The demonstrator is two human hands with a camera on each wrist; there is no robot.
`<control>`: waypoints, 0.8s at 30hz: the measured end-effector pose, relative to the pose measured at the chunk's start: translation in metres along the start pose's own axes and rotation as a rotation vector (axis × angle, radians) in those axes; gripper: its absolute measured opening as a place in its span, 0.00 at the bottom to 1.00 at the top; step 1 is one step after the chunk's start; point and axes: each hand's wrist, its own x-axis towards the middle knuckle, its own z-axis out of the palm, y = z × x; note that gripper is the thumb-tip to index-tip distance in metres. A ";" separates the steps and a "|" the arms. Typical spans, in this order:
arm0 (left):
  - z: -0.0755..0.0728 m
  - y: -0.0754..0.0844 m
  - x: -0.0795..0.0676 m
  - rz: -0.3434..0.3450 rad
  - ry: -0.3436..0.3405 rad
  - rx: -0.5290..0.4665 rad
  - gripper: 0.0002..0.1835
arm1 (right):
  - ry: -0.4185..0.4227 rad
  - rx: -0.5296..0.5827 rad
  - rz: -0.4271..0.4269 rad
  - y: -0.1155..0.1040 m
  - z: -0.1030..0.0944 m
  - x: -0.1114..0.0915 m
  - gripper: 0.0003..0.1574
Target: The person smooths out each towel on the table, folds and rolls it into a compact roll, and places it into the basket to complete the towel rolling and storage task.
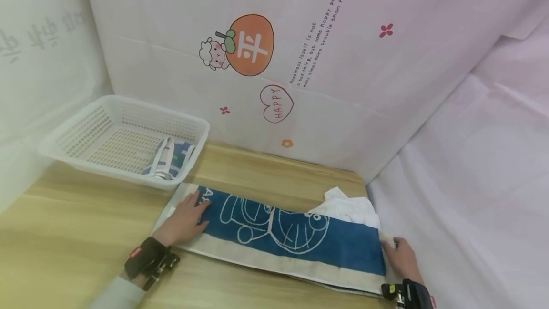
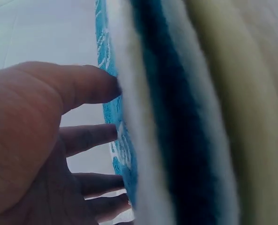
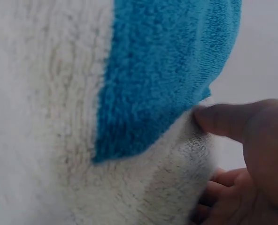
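A long folded towel point(image 1: 343, 242), blue with a cream border and a white cartoon outline, lies across the wooden table. My left hand point(image 1: 184, 221) rests on its left end with the fingers spread and fairly straight. In the left wrist view, that thumb point(image 2: 89, 86) and the fingertips touch the towel's patterned face, beside its stacked layers point(image 2: 176, 117). At the opposite end, my right hand point(image 1: 403, 256) pinches the cream edge. The right wrist view has the thumb point(image 3: 223, 119) on the border and the other fingers curled behind it, partly hidden by the cloth.
A white plastic basket point(image 1: 107, 170) stands at the back left, holding a folded blue-and-white checked cloth point(image 1: 169, 156). Behind the towel's right half lies a crumpled white cloth point(image 1: 349, 206). A printed white sheet point(image 1: 343, 123) hangs along the back, and white fabric point(image 1: 472, 194) bounds the right side.
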 end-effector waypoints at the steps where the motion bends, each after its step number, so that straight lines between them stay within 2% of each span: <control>1: 0.001 0.000 0.001 -0.011 -0.013 -0.001 0.30 | 0.020 0.010 -0.002 0.000 0.001 0.000 0.44; 5: 0.002 -0.001 0.005 -0.024 -0.029 -0.008 0.31 | 0.116 0.054 -0.036 0.000 0.000 -0.002 0.37; 8: 0.002 -0.001 0.009 -0.028 -0.032 -0.003 0.31 | 0.201 0.080 -0.100 -0.003 -0.007 -0.004 0.33; 13: 0.000 0.000 0.015 -0.047 -0.032 0.021 0.32 | 0.395 0.116 -0.220 -0.019 -0.034 -0.007 0.28; 15: 0.002 0.000 0.017 -0.054 -0.021 0.031 0.32 | 0.464 0.130 -0.243 -0.027 -0.046 -0.007 0.27; 17: 0.003 -0.001 0.017 -0.060 -0.005 0.041 0.33 | 0.496 0.147 -0.233 -0.033 -0.052 -0.006 0.30; 19: 0.005 -0.001 0.017 -0.062 0.017 0.049 0.33 | 0.481 0.164 -0.210 -0.034 -0.049 -0.003 0.35; 20: 0.006 0.000 0.016 -0.064 0.027 0.053 0.33 | 0.449 0.168 -0.183 -0.033 -0.045 -0.001 0.38; 24: 0.007 0.002 0.015 -0.053 0.059 0.064 0.33 | 0.192 0.159 -0.054 -0.013 -0.021 -0.003 0.55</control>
